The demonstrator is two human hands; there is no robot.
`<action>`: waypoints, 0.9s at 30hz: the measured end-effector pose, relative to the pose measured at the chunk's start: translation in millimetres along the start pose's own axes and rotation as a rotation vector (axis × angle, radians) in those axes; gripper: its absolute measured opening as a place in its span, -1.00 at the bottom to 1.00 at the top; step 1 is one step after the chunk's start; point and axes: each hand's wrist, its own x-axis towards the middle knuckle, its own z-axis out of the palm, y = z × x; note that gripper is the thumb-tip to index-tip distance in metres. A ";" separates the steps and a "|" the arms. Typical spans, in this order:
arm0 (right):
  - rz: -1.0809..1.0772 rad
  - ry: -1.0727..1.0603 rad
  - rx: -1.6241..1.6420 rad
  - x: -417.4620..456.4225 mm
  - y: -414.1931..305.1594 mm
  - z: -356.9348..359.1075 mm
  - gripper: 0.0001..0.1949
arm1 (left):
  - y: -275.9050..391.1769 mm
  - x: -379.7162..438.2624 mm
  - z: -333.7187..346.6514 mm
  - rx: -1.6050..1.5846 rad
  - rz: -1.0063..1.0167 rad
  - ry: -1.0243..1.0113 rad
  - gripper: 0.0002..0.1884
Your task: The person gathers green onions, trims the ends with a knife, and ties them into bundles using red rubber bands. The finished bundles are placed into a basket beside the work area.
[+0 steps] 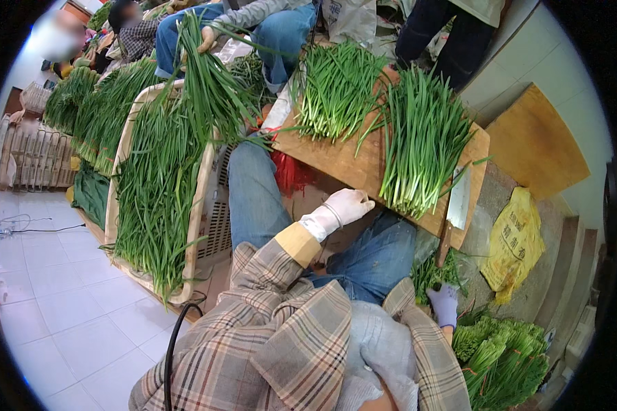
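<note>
My left hand (347,205), in a white glove, is curled just at the near edge of a wooden board (357,164); nothing shows in it, though its palm is hidden. Low on my right, my right hand (443,304) wears a pale lavender glove beside loose green trimmings (439,275). Its fingers point down and are partly hidden. Two piles of garlic chives lie on the board, a left pile (339,90) and a right pile (424,149), pale stem ends towards me. Right of them rests a cleaver (457,200), its wooden handle jutting over the board's edge.
A plastic crate (200,205) heaped with chives (159,190) stands on my left. Tied chive bundles (504,354) sit low on the right, below a yellow sack (514,244). Across from me, a person's hand (207,38) holds chives over the crate. Another person stands behind the board.
</note>
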 end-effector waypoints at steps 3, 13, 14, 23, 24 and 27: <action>-0.250 0.221 0.204 0.2 -50.4 -19.4 -0.61 | 4.1 -27.0 3.3 -0.141 -0.075 -0.214 -0.67; -0.946 -0.078 0.452 70.2 -285.5 40.2 -0.61 | -50.8 -75.5 40.0 0.263 -0.094 -0.513 -0.61; -0.971 -0.035 0.593 67.7 -310.3 44.1 -0.65 | -59.3 -77.1 45.5 0.269 -0.098 -0.492 -0.61; -0.697 -0.159 1.097 119.6 -424.0 116.0 -0.73 | -70.1 -67.4 60.2 0.346 -0.103 -0.649 -0.60; -0.700 -0.109 1.038 122.1 -426.9 117.9 -0.67 | -71.4 -67.6 60.2 0.329 -0.099 -0.640 -0.60; -0.643 -0.033 0.802 98.7 -441.4 88.1 -0.60 | -79.2 -69.5 64.0 0.283 -0.087 -0.567 -0.63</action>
